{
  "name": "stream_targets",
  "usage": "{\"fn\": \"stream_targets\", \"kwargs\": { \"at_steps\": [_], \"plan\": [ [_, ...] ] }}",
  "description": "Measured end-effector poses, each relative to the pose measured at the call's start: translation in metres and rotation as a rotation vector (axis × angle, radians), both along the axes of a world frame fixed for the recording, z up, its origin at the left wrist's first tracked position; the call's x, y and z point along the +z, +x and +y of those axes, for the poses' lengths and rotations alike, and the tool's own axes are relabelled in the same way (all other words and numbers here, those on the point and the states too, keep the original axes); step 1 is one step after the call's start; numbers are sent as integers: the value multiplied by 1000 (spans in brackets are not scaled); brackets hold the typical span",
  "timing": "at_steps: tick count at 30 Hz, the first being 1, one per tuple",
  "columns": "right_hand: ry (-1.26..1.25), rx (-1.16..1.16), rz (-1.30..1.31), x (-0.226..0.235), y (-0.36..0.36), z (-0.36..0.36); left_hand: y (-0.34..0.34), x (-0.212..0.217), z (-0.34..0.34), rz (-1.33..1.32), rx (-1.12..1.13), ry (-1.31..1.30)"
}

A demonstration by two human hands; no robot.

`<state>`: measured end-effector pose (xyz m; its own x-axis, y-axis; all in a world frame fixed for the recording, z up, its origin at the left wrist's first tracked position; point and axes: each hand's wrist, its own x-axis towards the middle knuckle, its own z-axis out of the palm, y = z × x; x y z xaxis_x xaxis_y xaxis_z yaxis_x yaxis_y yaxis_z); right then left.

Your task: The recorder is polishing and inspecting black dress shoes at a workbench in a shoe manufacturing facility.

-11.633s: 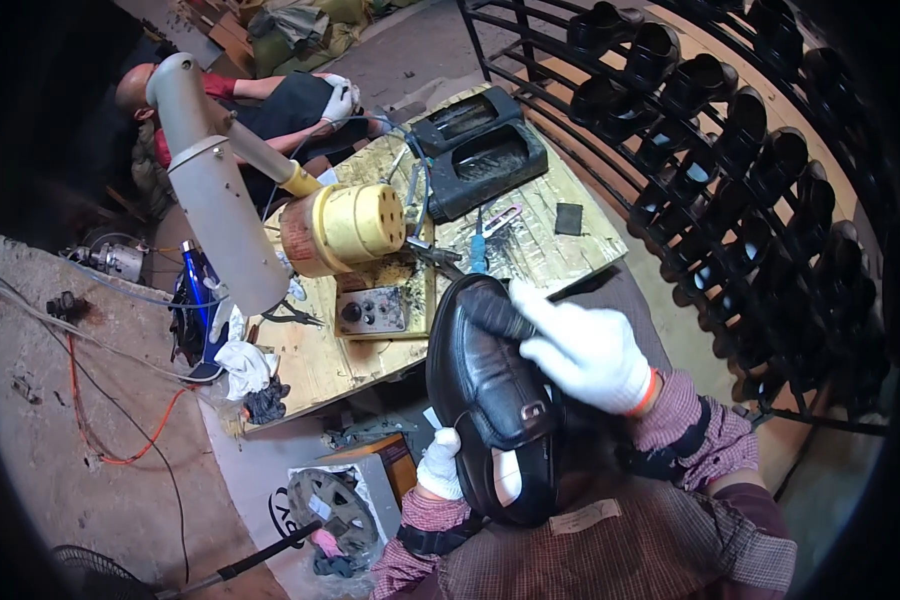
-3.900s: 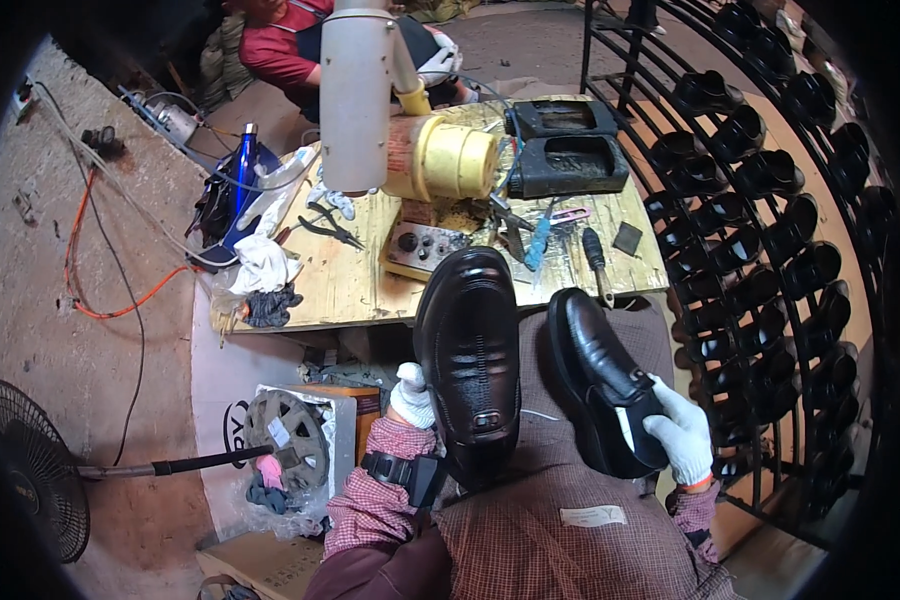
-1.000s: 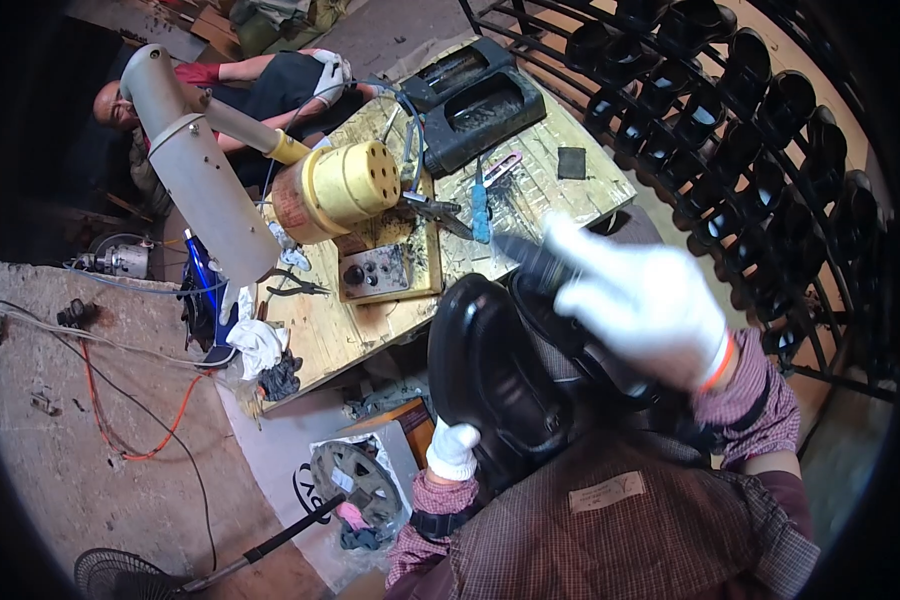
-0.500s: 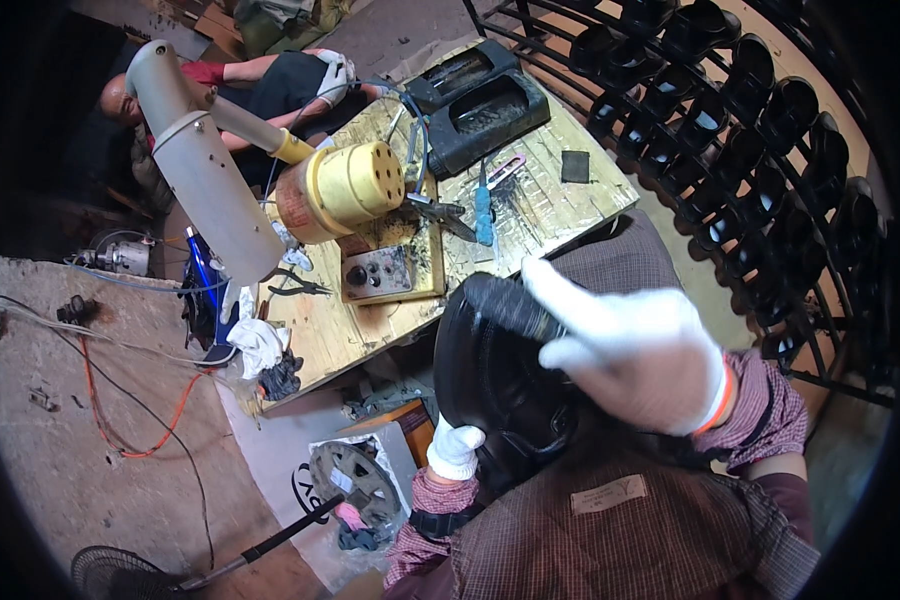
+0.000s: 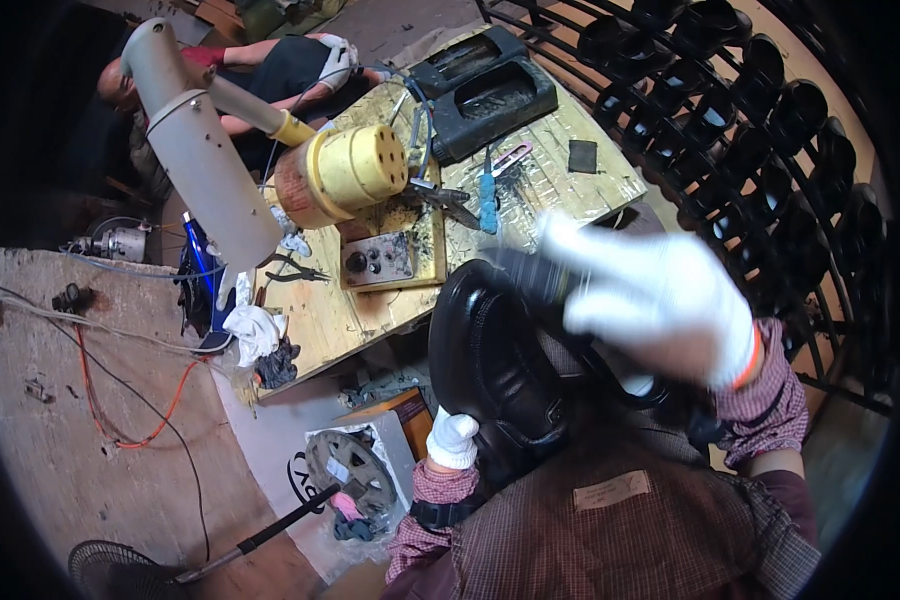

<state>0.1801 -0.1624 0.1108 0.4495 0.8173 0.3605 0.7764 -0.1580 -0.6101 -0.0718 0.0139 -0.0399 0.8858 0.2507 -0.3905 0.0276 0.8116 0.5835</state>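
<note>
A glossy black shoe [image 5: 500, 370] lies tilted across my lap, its toe pointing at the workbench. Closed around its left side is my left hand [image 5: 453, 441], in a white glove. My right hand [image 5: 670, 305], also white-gloved, is smeared by motion over the right of the toe. It grips a dark oblong brush [image 5: 530, 277], whose blurred end is close to the shoe's toe. Below the right hand, part of another shiny black thing [image 5: 642, 388] shows; my hand and sleeve hide much of it.
On the wooden workbench [image 5: 390, 325] are a yellow-and-grey lamp-like device [image 5: 355, 175], a control box [image 5: 378, 262], pliers [image 5: 295, 268], a blue-handled tool [image 5: 488, 200] and black trays [image 5: 500, 110]. A shoe rack [image 5: 740, 130] stands right. Another person's gloved hands [image 5: 338, 62] are beyond the bench.
My right hand has moved up and to the right with the brush, uncovering more of the shoe's upper. My left hand keeps its grip on the shoe.
</note>
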Motion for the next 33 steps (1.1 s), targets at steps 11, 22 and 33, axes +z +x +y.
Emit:
{"fn": "stream_targets", "kwargs": {
  "at_steps": [11, 22, 33],
  "plan": [
    [-651, -311, -1, -151, 65, 42, -5, -39, 11, -222, 104, -68],
    [-279, -378, 1135, -127, -12, -99, 49, -60, 11, -212, -6, -513],
    [-40, -174, 789, -61, -19, -61, 38, 5, -1, 122, 368, 459]
  ]
}}
